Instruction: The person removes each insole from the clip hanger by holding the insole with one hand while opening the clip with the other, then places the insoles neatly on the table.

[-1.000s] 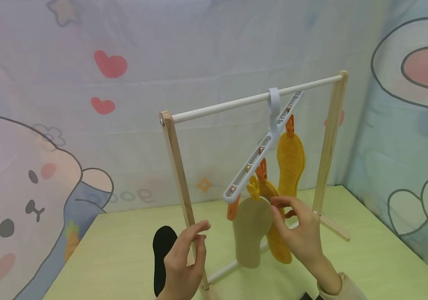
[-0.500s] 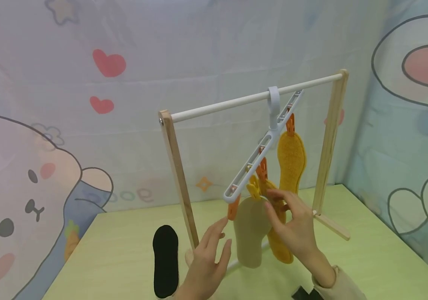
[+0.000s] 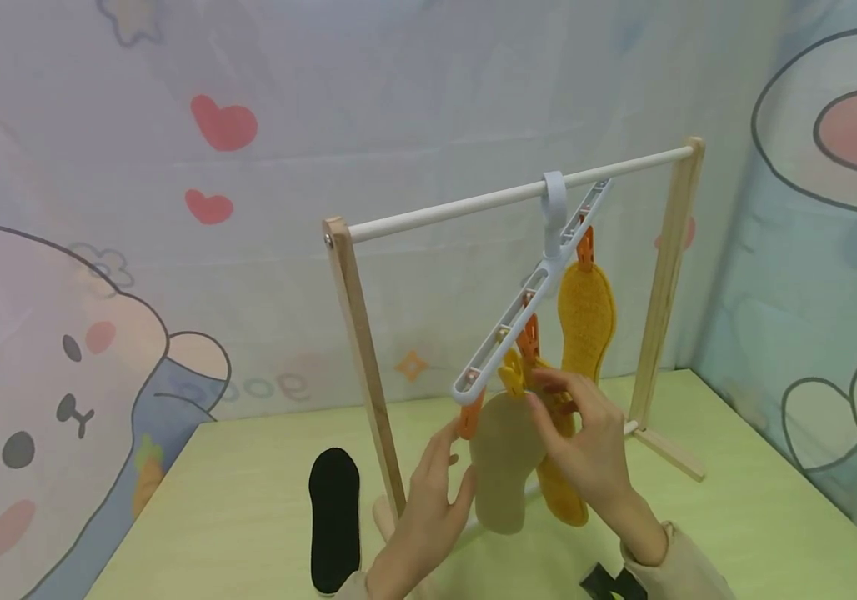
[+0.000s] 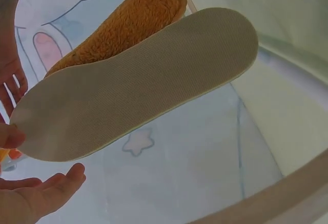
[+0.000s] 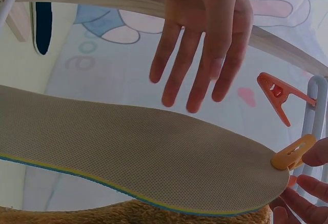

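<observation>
Both hands have shifted since a second ago: the left hand has moved up and across toward the beige insole, and the right hand sits a little higher, closer to the yellow clip. Nearest, the left hand's fingers are extended, grasping nothing, just beside the insole's edge and below an orange clip. The right hand's thumb is by the insole's upper edge, next to the yellow clip; I cannot tell whether it pinches the insole or the clip, or merely rests there. That insole hangs from the yellow clip between the hands, its long axis running roughly straight down; the clipped top lies just left of the right fingertips, making the right hand the nearer. Close behind hangs a fuzzy yellow insole; farther along the white hanger, a second yellow insole. Hard to make out are the dark object cut off by the bottom edge, the right fingertips behind the beige insole, and the farthest insole's lower end, hidden by the right hand.
</observation>
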{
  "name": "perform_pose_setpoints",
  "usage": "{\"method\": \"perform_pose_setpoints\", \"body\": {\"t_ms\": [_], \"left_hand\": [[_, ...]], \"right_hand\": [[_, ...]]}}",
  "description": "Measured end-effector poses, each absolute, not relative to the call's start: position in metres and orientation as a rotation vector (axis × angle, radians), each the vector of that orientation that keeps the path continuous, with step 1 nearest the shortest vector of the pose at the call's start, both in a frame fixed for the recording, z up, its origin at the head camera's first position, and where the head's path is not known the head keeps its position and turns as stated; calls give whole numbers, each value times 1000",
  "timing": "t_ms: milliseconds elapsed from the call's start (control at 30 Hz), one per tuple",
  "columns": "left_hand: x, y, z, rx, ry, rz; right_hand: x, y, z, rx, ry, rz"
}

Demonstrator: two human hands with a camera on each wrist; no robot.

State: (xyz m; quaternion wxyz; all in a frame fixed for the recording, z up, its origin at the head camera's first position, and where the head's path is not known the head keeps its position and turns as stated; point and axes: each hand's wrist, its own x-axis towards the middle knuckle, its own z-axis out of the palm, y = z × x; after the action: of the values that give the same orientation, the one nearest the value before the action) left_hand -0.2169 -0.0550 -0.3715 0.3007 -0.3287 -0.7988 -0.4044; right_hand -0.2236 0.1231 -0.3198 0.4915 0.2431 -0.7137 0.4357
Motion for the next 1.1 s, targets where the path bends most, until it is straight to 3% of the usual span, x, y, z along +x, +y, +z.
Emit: {"method": "perform_pose_setpoints", "body": {"t_ms": [1100], "left_hand": [[-238, -40, -386, -834, -2271, -1386]], "right_hand": [[-226, 122, -309, 612, -1780, 1040]]}}
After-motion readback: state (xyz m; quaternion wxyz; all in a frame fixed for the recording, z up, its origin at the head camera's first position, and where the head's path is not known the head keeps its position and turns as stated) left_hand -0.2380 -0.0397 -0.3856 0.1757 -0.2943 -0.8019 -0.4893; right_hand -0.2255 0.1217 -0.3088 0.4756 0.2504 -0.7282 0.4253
